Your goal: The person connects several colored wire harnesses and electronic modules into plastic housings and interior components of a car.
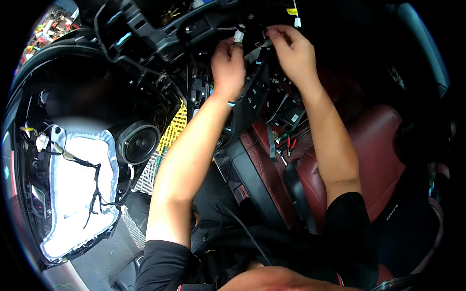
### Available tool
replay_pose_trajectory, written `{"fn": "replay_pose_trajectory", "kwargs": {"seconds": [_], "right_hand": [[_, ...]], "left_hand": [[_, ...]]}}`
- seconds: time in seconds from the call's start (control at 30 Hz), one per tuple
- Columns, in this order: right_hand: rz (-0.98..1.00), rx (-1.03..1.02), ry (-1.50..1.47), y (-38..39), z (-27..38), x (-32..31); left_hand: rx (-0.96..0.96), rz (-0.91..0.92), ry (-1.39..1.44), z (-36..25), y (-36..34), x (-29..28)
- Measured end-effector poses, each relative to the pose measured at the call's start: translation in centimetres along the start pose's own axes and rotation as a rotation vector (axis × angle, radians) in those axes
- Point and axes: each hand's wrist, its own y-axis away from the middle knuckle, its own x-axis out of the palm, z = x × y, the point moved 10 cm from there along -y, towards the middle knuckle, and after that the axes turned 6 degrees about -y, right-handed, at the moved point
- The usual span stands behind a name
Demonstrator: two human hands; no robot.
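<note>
Little white connector here, blocky plastic, pretty much upright with a slight tilt, pinched at the left hand fingertips. It's right by the black dashboard, which is opened up with its framework exposed.

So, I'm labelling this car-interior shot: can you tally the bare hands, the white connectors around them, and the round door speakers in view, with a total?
Left hand and right hand: 2
White connectors: 2
Round black door speaker: 1
Total: 5
</note>
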Motion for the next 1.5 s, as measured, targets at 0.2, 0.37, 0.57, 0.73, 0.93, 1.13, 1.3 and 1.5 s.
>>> {"fn": "replay_pose_trajectory", "kwargs": {"seconds": [0.2, 0.37, 0.57, 0.73, 0.93, 1.13, 1.3, 1.5], "right_hand": [[0.426, 0.059, 0.228, -3.3, -2.2, 6.7], [0.473, 0.261, -0.069, -4.1, -6.7, 9.1], [0.411, 0.216, -0.086, -4.5, -7.1, 7.0], [0.515, 0.312, -0.076, -4.5, -9.4, 7.7], [0.599, 0.369, 0.047, -3.8, -11.4, 8.2], [0.608, 0.359, 0.048, -3.9, -12.2, 8.8], [0.656, 0.281, 0.142, -4.0, -10.3, 8.2], [0.907, -0.087, 0.307, 1.2, 5.1, 7.8]], "left_hand": [[-0.052, 0.055, -0.051, 0.9, -0.5, -0.2], [0.141, 0.02, -0.141, -0.3, -0.3, -0.3], [-0.116, 0.172, 0.216, 3.5, 3.9, 0.9], [-0.09, 0.316, 0.515, 2.6, 8.1, 2.5], [-0.155, 0.218, 0.319, 4.9, 11.3, 0.1], [0.394, 0.493, -0.618, 0.4, 19.8, 0.9], [0.509, 0.329, -0.65, 0.7, 19.4, 1.4], [0.592, 0.238, -0.529, -2.5, 21.6, -1.3]]}}
